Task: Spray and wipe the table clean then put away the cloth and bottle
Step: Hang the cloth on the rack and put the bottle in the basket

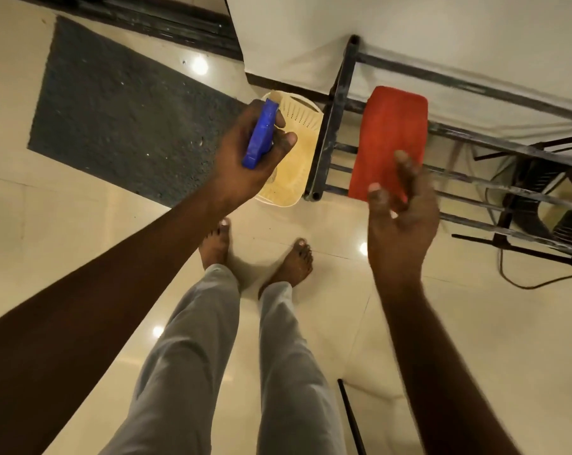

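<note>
My left hand [248, 159] grips the blue spray head of the bottle [261, 136], held above a cream plastic basket [294, 178] on the floor; the bottle's body is hidden under my hand. My right hand [399, 211] holds the lower edge of a folded red cloth [391, 136] between thumb and fingers, in front of the black metal frame [330, 126] under the table. The white table top [409, 31] fills the upper right.
A dark grey mat [114, 110] lies on the glossy tiled floor at left. My bare feet [291, 264] stand just short of the basket. Black frame bars and a cable [524, 284] run at right. A thin black rod [352, 418] is at the bottom.
</note>
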